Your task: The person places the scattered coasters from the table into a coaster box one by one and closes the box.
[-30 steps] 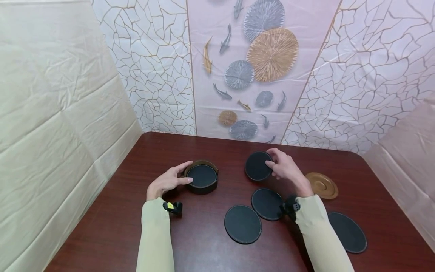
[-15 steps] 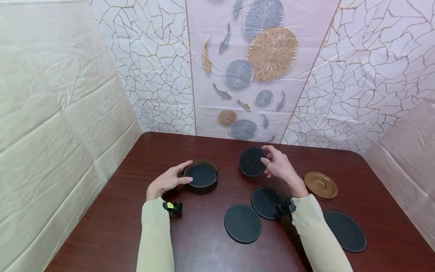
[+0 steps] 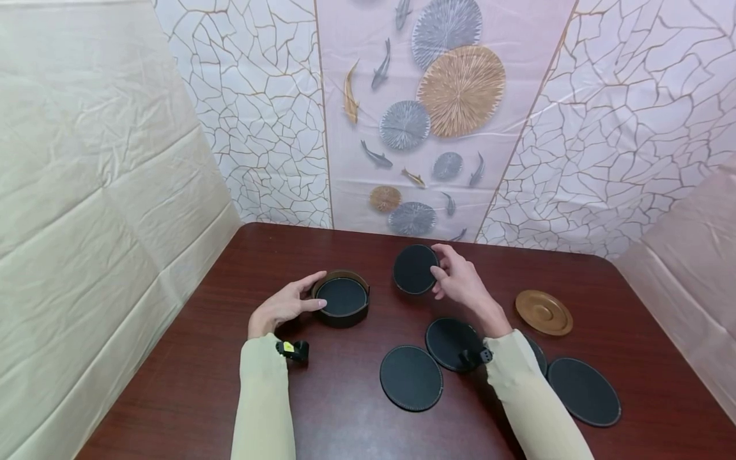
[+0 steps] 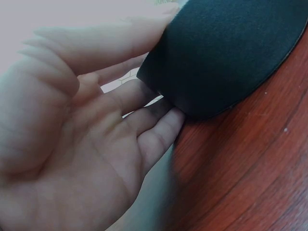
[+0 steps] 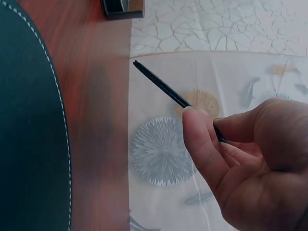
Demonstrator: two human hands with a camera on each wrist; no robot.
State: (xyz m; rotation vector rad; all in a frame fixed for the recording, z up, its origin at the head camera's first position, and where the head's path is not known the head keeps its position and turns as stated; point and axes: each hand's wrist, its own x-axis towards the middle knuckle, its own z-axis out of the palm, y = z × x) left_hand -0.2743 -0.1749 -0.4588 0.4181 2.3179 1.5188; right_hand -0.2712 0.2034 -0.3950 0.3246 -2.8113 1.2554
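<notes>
At the centre-left of the table a round coaster holder (image 3: 344, 319) has a black coaster (image 3: 342, 296) lying inside its raised rim. My left hand (image 3: 285, 306) grips its left side, thumb at the near rim and fingers around the far side; in the left wrist view the dark holder wall (image 4: 226, 53) sits against those fingers. Further right, my right hand (image 3: 462, 281) pinches another round black coaster (image 3: 414, 269) by its right edge, held above the table. The right wrist view shows this held coaster (image 5: 161, 83) edge-on between thumb and fingers.
Several black stitched coasters lie flat: one near the front (image 3: 411, 378), one touching it (image 3: 451, 344), one at right (image 3: 583, 391), and one partly under the right sleeve (image 3: 536, 354). A brown round lid-like disc (image 3: 544, 312) lies right. A patterned cloth wall (image 3: 276, 128) stands behind.
My right hand has moved left and slightly away with the pinched coaster, nearer the holder. A coaster beneath the right forearm has come partly into sight. The left hand has stayed put.
</notes>
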